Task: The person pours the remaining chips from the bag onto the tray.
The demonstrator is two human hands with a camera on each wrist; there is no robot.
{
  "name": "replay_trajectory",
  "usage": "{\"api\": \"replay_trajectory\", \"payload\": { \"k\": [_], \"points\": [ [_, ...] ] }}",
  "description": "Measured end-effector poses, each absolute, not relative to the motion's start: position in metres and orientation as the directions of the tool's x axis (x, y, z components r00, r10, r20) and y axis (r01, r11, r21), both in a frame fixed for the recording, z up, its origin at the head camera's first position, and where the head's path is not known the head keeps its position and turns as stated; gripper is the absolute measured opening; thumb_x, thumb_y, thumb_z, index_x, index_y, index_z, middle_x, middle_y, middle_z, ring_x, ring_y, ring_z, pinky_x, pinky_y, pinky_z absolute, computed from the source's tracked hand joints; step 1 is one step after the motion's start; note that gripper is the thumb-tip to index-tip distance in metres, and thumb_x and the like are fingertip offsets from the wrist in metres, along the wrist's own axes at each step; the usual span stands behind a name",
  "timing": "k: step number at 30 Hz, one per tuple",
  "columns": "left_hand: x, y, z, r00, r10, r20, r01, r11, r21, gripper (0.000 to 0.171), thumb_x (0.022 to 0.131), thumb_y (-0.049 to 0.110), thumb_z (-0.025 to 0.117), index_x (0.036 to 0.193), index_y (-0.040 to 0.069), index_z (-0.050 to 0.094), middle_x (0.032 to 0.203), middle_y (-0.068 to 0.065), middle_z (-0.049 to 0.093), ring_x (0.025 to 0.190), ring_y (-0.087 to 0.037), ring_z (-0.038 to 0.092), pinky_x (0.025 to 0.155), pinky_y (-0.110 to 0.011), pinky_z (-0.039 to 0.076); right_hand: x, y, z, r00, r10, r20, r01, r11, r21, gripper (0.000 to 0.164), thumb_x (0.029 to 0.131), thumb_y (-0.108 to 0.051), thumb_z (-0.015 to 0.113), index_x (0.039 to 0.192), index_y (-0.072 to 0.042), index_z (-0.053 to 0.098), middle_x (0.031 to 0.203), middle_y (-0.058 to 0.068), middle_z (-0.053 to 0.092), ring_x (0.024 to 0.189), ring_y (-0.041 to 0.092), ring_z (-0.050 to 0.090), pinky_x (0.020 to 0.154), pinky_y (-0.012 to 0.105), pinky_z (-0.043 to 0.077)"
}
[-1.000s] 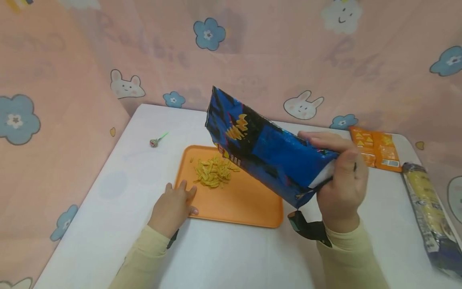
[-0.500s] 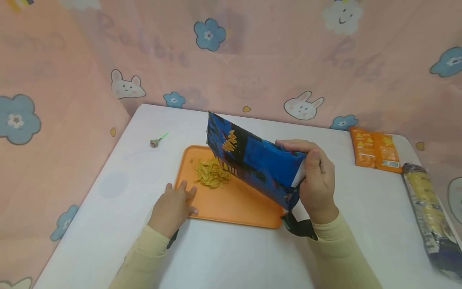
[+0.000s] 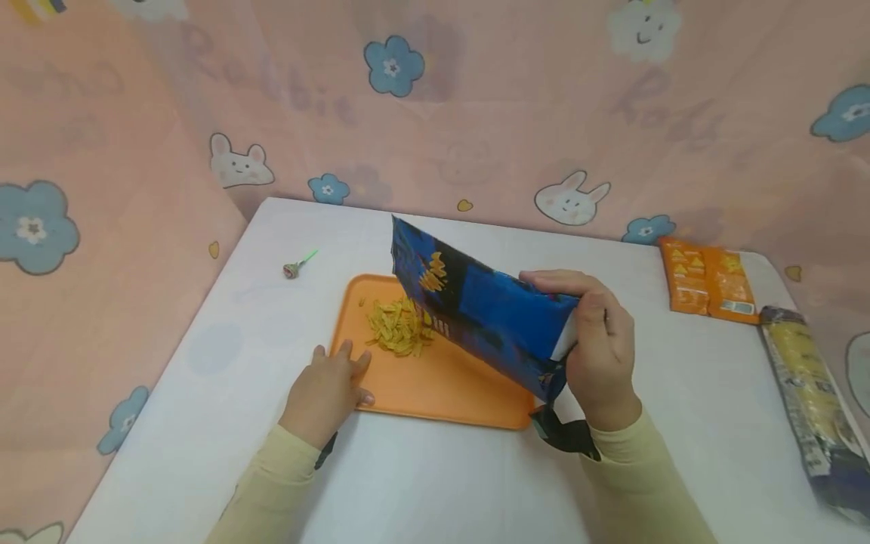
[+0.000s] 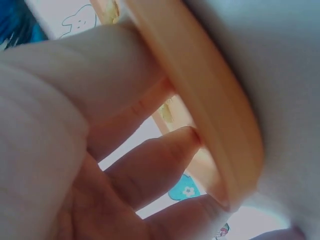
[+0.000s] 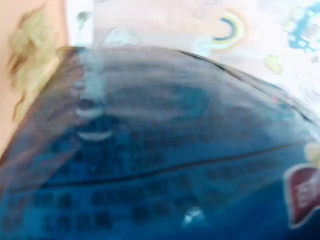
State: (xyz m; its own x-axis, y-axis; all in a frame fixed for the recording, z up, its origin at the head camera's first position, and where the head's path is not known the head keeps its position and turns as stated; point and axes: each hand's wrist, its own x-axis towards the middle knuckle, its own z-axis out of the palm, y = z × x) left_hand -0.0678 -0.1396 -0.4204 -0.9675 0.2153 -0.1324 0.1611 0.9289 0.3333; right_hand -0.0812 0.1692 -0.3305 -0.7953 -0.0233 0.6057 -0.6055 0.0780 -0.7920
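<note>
A blue and black snack bag [image 3: 489,310] hangs tilted over the orange tray [image 3: 435,393], its left end higher than the end near my wrist. My right hand [image 3: 601,347] grips it at the right end, fingers along the upper edge and thumb on the near side. On the tray lies a heap of yellow chip strips [image 3: 397,326], partly hidden behind the bag. My left hand [image 3: 326,393] rests at the tray's front left corner with fingers spread. In the left wrist view its fingers [image 4: 160,160] touch the tray rim. The right wrist view is filled by the bag's printed side [image 5: 160,150].
A lollipop [image 3: 292,268] with a green stick lies on the white table [image 3: 217,393] at the back left. At the far right are an orange packet [image 3: 707,279] and a long yellow and silver package [image 3: 809,393]. A patterned pink cloth [image 3: 462,136] stands behind the table.
My right hand has moved left and the bag has come down lower over the tray; in the last half second it barely shifts. The left hand stays at the tray corner.
</note>
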Motion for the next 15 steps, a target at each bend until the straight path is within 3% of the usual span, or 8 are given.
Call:
{"api": "replay_trajectory", "payload": {
  "k": [2,11,15],
  "points": [
    [-0.068,-0.139,-0.421,-0.967,0.217,-0.135,0.162,0.928,0.335,0.067,0.079,0.033,0.09,0.137,0.005,0.072,0.148,-0.03,0.056,0.122,-0.061,0.056,0.08,-0.057,0.06,-0.082,0.171,-0.332,-0.791,0.002,0.611,-0.61,0.069,-0.79,0.051,0.117,-0.023,0.031,0.12,0.012,0.068,0.126,0.013,0.074,0.122,0.028,0.065,0.107,0.037,0.048],
    [-0.068,-0.139,-0.42,-0.967,0.209,-0.146,0.148,0.928,0.342,0.067,0.079,0.032,0.09,0.138,0.005,0.071,0.148,-0.03,0.056,0.127,-0.063,0.052,0.085,-0.059,0.058,-0.08,0.173,-0.329,-0.815,0.011,0.579,-0.575,0.099,-0.812,0.05,0.116,-0.019,0.029,0.122,0.008,0.069,0.127,0.009,0.074,0.123,0.026,0.064,0.107,0.035,0.048],
    [-0.069,-0.138,-0.421,-0.967,0.208,-0.148,0.147,0.928,0.342,0.068,0.079,0.032,0.09,0.138,0.005,0.071,0.149,-0.03,0.055,0.125,-0.061,0.055,0.082,-0.057,0.059,-0.074,0.175,-0.312,-0.765,0.068,0.641,-0.641,0.023,-0.767,0.048,0.117,-0.025,0.036,0.119,0.009,0.071,0.124,0.011,0.075,0.122,0.027,0.065,0.106,0.034,0.049]
  ]
}}
